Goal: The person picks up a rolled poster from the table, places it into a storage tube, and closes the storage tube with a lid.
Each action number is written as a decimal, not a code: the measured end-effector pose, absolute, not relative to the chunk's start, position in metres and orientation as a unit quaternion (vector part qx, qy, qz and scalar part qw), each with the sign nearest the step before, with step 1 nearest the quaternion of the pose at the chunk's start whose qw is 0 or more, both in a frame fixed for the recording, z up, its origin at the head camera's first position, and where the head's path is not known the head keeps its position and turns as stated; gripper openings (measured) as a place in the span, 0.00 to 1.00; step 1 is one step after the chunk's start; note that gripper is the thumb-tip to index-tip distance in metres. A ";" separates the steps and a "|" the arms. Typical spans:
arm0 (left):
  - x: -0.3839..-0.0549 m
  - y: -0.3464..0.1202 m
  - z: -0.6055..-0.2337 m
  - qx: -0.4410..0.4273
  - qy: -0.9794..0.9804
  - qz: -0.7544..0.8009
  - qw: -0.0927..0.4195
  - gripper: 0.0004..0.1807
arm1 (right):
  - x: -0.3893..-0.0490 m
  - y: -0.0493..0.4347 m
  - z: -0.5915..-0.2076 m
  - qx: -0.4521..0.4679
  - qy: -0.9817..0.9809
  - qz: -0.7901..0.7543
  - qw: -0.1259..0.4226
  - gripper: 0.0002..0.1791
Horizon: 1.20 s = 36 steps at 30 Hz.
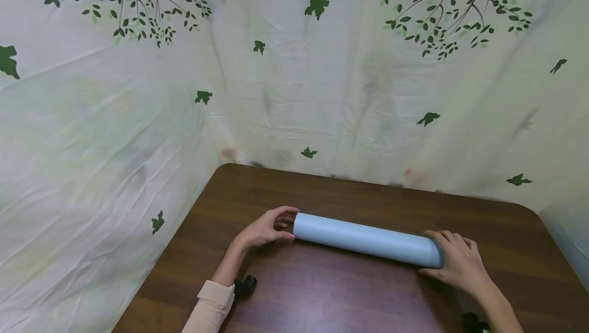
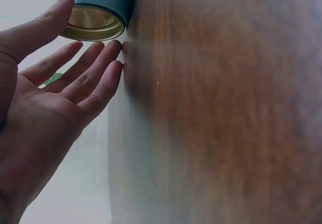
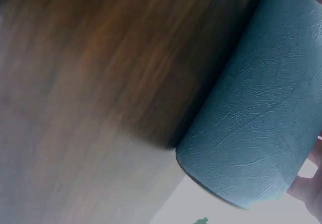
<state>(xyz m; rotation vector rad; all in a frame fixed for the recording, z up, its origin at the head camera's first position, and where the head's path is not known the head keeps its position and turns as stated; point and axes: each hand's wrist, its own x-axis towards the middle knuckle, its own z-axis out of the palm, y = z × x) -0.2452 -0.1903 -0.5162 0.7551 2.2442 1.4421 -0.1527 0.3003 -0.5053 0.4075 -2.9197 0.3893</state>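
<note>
A long light-blue cylinder (image 1: 368, 239) lies on its side across the brown table, its right end angled slightly nearer to me. My right hand (image 1: 462, 264) grips that right end, fingers over the far side and thumb at the near side. Around the left end, my left hand (image 1: 262, 229) forms a loose C with thumb and fingertips right at the edge. The left wrist view shows the cylinder's gold-coloured metal rim (image 2: 95, 34), the thumb beside the wall and the other fingers spread below the rim. Fine creases texture the cylinder's surface (image 3: 251, 108) in the right wrist view.
The wooden table (image 1: 322, 292) has rounded far corners. Behind it and along the left hangs a pale cloth (image 1: 285, 97) printed with branches and green leaves. Black devices (image 1: 245, 287) are strapped at both wrists, and a beige sleeve (image 1: 210, 305) covers the left forearm.
</note>
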 end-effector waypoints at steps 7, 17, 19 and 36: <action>-0.243 -0.188 -0.517 0.260 0.800 0.512 0.174 0.37 | -0.151 0.301 -0.507 0.134 -0.979 0.129 0.086 0.49; -0.245 -0.186 -0.520 0.269 0.810 0.500 0.145 0.35 | -0.151 0.300 -0.511 0.159 -0.969 0.136 0.130 0.46; -0.245 -0.186 -0.520 0.271 0.819 0.491 0.124 0.34 | -0.151 0.298 -0.511 0.169 -0.966 0.143 0.135 0.46; -0.244 -0.184 -0.519 0.271 0.811 0.497 0.146 0.36 | -0.144 0.304 -0.509 0.158 -0.973 0.142 0.087 0.47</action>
